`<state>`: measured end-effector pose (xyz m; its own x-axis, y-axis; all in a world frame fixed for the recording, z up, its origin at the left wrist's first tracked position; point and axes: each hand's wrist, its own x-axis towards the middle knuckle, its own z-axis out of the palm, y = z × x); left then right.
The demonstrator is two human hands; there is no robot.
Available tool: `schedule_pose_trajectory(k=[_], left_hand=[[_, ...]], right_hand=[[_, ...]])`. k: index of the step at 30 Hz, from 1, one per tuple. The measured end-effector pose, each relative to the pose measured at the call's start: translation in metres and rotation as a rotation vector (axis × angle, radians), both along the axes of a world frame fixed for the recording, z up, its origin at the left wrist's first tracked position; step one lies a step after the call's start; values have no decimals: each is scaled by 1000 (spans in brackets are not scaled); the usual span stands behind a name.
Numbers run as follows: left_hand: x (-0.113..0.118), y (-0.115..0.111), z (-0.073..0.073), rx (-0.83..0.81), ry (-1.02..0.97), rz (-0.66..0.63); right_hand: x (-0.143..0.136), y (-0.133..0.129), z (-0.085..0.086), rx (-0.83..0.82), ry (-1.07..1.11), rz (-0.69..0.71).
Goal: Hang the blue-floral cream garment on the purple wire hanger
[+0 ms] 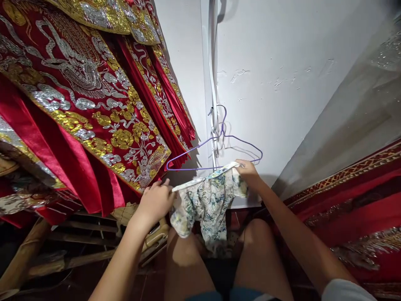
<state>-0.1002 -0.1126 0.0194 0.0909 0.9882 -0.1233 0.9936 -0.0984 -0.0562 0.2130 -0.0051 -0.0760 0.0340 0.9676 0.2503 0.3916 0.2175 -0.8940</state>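
A white garment with a green and blue floral print (214, 200) hangs stretched between my two hands, its light-coloured band pulled out along the top. My left hand (157, 198) grips the left end of that band. At the right end my right hand (247, 172) pinches the band with the thumb and fingers. Just above and behind the garment is a purple hanger (194, 169), bare, its hook at a white strap (213, 121) on the wall. Both hands are near the hanger's lower bar. The garment's lower end drops between my knees.
Red cloth with gold and silver sequin embroidery (122, 129) hangs on the left, close to the hanger. A white wall (282, 62) stands ahead. More red trimmed cloth (360, 205) is on the right. Wooden or bamboo furniture (78, 259) stands at lower left.
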Motion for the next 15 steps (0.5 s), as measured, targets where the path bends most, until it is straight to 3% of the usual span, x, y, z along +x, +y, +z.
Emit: schedule_pose_trajectory(k=[4, 7, 11, 15], left_hand=[[-4, 14, -1, 80, -85, 46], [-1, 27, 7, 223, -244, 38], [14, 53, 16, 410, -552, -144], [33, 80, 9, 501, -704, -332]], right_hand=[[27, -28, 10, -41, -28, -77], [37, -42, 20, -38, -44, -67], [30, -53, 22, 84, -84, 18], [21, -66, 20, 118, -60, 98]])
